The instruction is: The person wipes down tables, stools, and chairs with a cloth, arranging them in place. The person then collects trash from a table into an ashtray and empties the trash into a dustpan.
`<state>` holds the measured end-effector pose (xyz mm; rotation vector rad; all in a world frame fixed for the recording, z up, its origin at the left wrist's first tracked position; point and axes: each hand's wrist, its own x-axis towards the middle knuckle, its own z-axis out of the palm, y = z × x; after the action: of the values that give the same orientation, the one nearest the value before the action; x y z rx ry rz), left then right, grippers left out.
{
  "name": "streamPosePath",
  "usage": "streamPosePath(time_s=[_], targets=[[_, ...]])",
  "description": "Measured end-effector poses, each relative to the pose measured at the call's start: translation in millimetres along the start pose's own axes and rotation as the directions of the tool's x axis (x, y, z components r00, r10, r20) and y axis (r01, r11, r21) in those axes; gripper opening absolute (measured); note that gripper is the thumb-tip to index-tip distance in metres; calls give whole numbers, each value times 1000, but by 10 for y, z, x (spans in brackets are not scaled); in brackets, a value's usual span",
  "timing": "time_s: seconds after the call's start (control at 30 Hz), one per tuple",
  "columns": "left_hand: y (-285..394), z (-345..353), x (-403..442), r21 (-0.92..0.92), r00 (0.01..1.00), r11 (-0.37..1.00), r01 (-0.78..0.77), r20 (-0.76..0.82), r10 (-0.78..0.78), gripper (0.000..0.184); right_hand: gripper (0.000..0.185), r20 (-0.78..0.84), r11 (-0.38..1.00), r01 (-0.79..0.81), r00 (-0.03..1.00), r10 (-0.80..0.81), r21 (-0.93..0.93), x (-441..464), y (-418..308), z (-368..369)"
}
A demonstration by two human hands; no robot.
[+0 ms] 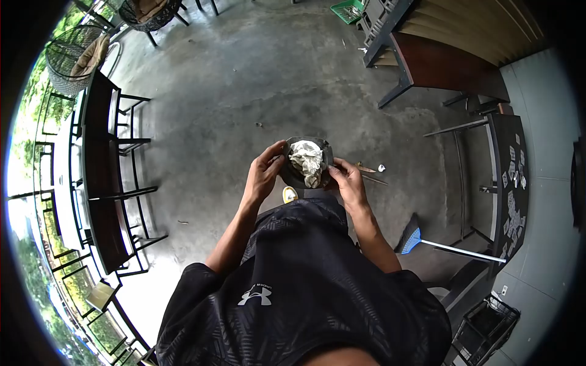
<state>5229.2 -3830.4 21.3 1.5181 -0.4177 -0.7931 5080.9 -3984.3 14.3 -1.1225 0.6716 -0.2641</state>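
Observation:
A dark round bowl (292, 178) is held out in front of my body, over the floor. Crumpled whitish paper (307, 160) lies inside it. My left hand (266, 171) grips the bowl's left rim, with the thumb and fingers pressed to it. On the opposite side, my right hand (347, 181) pinches the lower right rim. The underside of the bowl is hidden.
A blue broom (410, 240) lies at the lower right, near a dark table (510, 183) with scattered cards. Small litter (381, 168) is on the floor right of the bowl. Long dark tables (101, 183) line the left; a brown table (442, 61) stands upper right.

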Motion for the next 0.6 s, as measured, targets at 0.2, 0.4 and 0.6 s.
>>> streamPosePath(time_s=[0.2, 0.4, 0.6], targets=[[165, 7, 977, -2, 999, 1000, 22, 38, -22, 37, 23, -41, 999, 40, 998, -40, 5, 925, -288, -113], [351, 124, 2223, 3, 999, 1000, -2, 33, 2, 36, 24, -57, 998, 60, 997, -58, 24, 2081, -766, -328], [701, 279, 3498, 29, 999, 999, -33, 16, 33, 35, 25, -20, 999, 45, 999, -45, -14, 3155, -1462, -525]])
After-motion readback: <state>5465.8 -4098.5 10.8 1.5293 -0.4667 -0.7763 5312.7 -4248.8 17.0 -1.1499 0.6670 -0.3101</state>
